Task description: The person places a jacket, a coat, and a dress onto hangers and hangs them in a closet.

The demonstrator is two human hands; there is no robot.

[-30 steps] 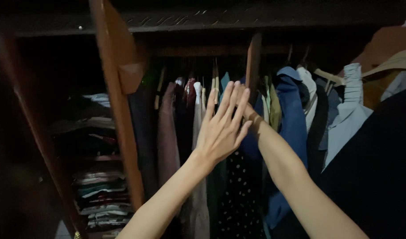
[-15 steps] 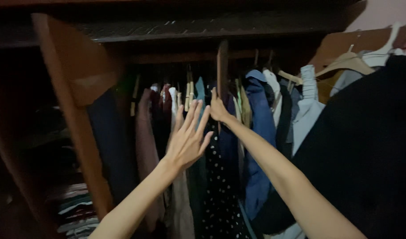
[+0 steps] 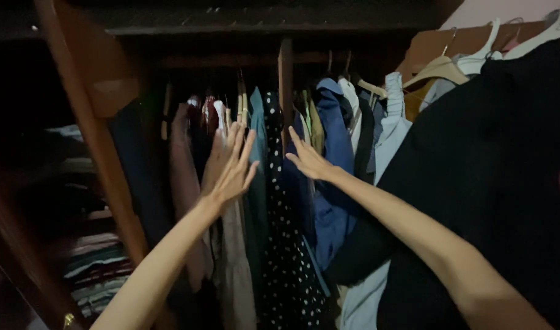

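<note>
Head view — dim wardrobe interior, both bare arms reach into a row of hanging clothes. Landmark: black polka-dot dress (image 3: 284, 232), hanging near the middle of the rail, just left of the wooden centre post (image 3: 285, 76).

Left hand (image 3: 231, 168) is wide, fingers spread and pointing up, palm against the garments left of the polka-dot dress — it touches a beige garment (image 3: 234, 269) and sits just beside a teal garment (image 3: 257, 153). It grips nothing.

Right hand (image 3: 308, 160) is also wide, fingers extended flat, lying just right of the polka-dot dress, against a blue shirt (image 3: 335, 177). No grip visible.

The polka-dot dress hangs between the two hands, exposed from hanger level down to the bottom edge.

Right of the dress: a light blue garment (image 3: 390, 131) on hangers, then a large black garment (image 3: 506, 183) close to the camera, filling the right side. Left of the dress: brown wardrobe door (image 3: 90, 91) ajar, and further left shelves with folded clothes (image 3: 96, 269), dark and hard to make out.
</note>
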